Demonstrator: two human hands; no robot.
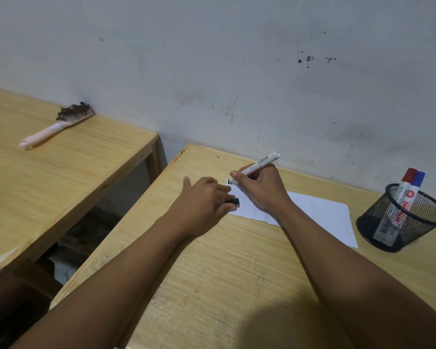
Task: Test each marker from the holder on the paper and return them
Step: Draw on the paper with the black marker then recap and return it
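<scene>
My right hand (259, 188) grips a white marker (261, 162) with its tip down on the far left corner of the white paper (320, 211), where a dark mark shows. Resting on the paper's left edge, my left hand (202, 202) pinches the marker's black cap (233, 200) between its fingers. A black mesh holder (403, 222) stands at the right of the desk. In it are two capped markers, one red-capped (405, 183) and one blue-capped (417, 185).
The wooden desk (212, 273) meets a stained white wall at the back. A second wooden table (61, 167) on the left, across a gap, carries a pink hairbrush (58, 124).
</scene>
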